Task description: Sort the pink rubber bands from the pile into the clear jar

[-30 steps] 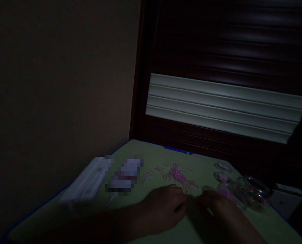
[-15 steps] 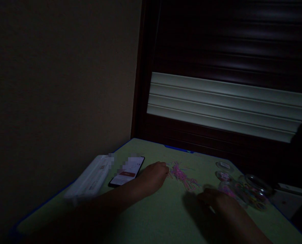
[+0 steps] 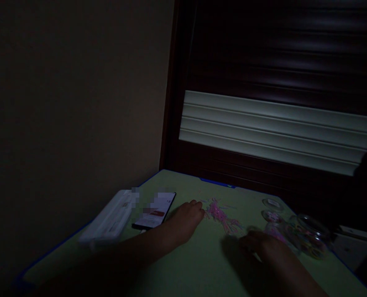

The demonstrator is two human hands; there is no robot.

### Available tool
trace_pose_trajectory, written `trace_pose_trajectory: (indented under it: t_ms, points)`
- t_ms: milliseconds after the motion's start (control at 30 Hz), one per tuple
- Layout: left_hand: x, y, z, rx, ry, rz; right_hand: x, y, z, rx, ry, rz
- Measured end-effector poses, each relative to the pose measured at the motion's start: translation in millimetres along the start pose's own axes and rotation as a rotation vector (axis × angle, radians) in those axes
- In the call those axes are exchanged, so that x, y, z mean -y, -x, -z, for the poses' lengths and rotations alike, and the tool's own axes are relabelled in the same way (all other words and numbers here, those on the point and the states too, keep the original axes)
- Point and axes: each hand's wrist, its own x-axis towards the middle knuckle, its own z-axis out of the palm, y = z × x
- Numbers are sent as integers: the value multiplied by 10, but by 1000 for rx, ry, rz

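A loose pile of thin pink and pastel strands lies on the green tabletop. My left hand rests at the left edge of the pile, its fingers curled together; what they hold, if anything, is too small to make out. To the lower right of the pile is my right hand, with its fingers bent in a pinch over its own shadow. Dimness hides its fingertips. Right behind that hand lies a clear container with pink contents.
A phone with a lit screen and a white box lie at the left. On the right are a clear jar of colourful bands, a small round container, a clear lid and a white box-like object beyond the edge.
My left hand's fingers have shifted slightly at the pile's edge. My right hand has barely moved. The view has tilted up a little.
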Motion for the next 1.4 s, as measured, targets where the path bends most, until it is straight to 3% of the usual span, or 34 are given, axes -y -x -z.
trace_pose_trajectory:
  t_ms: [700,1400]
  points:
    - [18,-77,26,83,-38,141,16,12,12,-19,22,17]
    - [-2,-40,64,79,-47,107,19,32,16,-20,34,2]
